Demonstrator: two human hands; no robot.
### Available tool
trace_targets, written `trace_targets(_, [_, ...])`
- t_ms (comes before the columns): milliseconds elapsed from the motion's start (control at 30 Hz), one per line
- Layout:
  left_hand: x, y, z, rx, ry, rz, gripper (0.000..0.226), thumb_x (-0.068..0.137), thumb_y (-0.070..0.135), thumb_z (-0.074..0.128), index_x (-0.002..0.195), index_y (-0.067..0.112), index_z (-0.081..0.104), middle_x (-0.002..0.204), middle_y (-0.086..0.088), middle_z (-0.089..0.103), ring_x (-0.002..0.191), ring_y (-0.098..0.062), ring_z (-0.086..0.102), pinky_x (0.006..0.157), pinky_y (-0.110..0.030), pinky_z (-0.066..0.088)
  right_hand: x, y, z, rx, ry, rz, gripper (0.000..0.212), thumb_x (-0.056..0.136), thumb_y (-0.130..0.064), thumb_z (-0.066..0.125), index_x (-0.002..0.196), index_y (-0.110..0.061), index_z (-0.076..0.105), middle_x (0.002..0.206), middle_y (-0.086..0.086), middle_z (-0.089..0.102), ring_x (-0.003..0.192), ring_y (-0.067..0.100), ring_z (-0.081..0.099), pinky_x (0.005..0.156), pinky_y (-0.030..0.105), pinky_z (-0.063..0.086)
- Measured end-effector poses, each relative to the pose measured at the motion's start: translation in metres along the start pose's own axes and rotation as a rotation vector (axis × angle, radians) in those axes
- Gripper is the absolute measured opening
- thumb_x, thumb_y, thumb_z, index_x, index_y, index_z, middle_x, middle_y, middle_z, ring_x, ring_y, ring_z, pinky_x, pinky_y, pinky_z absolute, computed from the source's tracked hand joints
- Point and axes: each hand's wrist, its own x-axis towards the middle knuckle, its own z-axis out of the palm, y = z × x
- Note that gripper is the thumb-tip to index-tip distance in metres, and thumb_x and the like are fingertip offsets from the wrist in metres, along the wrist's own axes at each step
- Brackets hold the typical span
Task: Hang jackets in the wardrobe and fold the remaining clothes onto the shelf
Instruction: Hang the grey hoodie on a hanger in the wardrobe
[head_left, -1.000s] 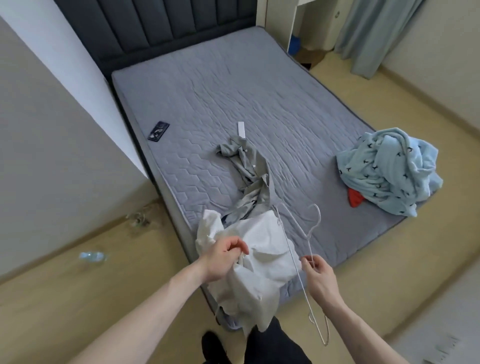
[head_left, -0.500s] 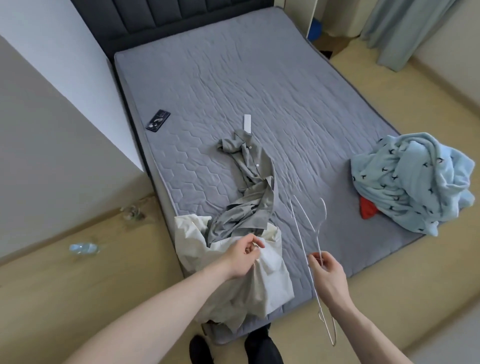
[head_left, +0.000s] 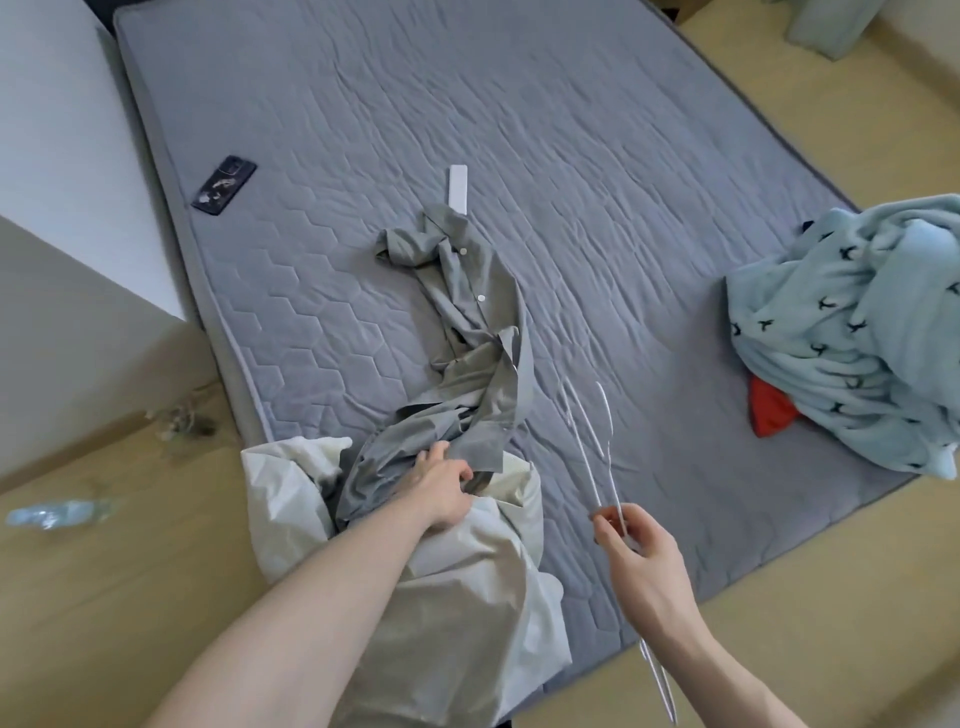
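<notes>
both bare forearms reach forward. the left hand (head_left: 441, 486) lies palm down with its fingers curled, gripping. the right hand (head_left: 636, 551) is raised, thumb and fingertips pinched together.

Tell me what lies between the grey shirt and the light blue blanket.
Head view: only bare mattress lies between the grey shirt and the light blue blanket.

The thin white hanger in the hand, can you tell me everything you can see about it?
The thin white wire hanger looks like bent metal or coated wire, possibly more than one held together. The right hand pinches it partway along. Its curved hook end points up and away over the grey quilted mattress, and its other end hangs past the wrist toward the floor. It is tilted, carries no clothing, and appears to touch only that hand.
</notes>
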Motion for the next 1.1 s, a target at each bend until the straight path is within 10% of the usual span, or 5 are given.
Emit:
trace_targets(133, [0.041, 0.011, 0.017, -0.053, -0.042, -0.060, 0.042, 0.092, 0.024, 0.052, 0.127, 0.041, 0.067, 0.170, -0.002, 0.008, 0.154, -0.026, 0.011, 0.125, -0.037, 0.014, 0.016, 0.016, 0.010, 0.038, -0.018, -0.001, 0.017, 0.097, -0.028, 0.062, 0.082, -0.029, 0.069, 0.075, -0.011, 0.066, 0.075, 0.006, 0.059, 0.069, 0.028, 0.046])
trace_targets(267, [0.055, 0.015, 0.020, -0.392, -0.061, -0.161, 0.017, 0.086, 0.022, 0.069, 0.102, 0.027, 0.072, 0.126, -0.005, 0.062, 0.118, -0.024, 0.057, 0.107, -0.031, 0.043, 0.016, 0.020, 0.007, 0.051, -0.027, 0.015, 0.013, 0.096, -0.028, 0.062, 0.085, -0.028, 0.069, 0.075, -0.006, 0.066, 0.067, 0.007, 0.055, 0.069, 0.031, 0.045])
trace_targets(467, [-0.016, 0.013, -0.071, -0.893, 0.452, 0.001, 0.021, 0.087, 0.012, 0.077, 0.077, 0.030, 0.074, 0.069, 0.017, 0.070, 0.062, 0.008, 0.061, 0.068, -0.014, 0.046, -0.021, -0.012, -0.014, 0.073, -0.012, 0.039, 0.015, 0.095, -0.015, 0.066, 0.083, -0.022, 0.071, 0.077, -0.002, 0.069, 0.074, 0.020, 0.062, 0.069, 0.031, 0.044])
trace_targets(867, [-0.304, 0.040, -0.365, -1.454, 0.826, 0.574, 0.029, 0.099, 0.000, 0.059, 0.101, 0.022, 0.076, 0.110, -0.001, 0.076, 0.103, -0.014, 0.069, 0.095, -0.029, 0.053, -0.125, -0.257, -0.016, 0.105, -0.038, -0.432, 0.038, 0.075, -0.042, 0.085, 0.106, -0.040, 0.063, 0.105, -0.021, 0.068, 0.054, 0.001, 0.050, 0.065, 0.024, 0.048])
trace_targets(1100, [-0.487, 0.002, -0.402, -1.543, 0.765, 0.815, 0.034, 0.101, -0.006, 0.049, 0.115, 0.015, 0.071, 0.107, 0.000, 0.078, 0.098, -0.012, 0.073, 0.088, -0.025, 0.059, -0.235, -0.405, 0.001, -0.041, 0.047, -0.817, 0.066, 0.063, -0.069, 0.080, 0.119, -0.051, 0.051, 0.119, -0.035, 0.055, 0.089, 0.000, 0.060, 0.071, 0.022, 0.048])
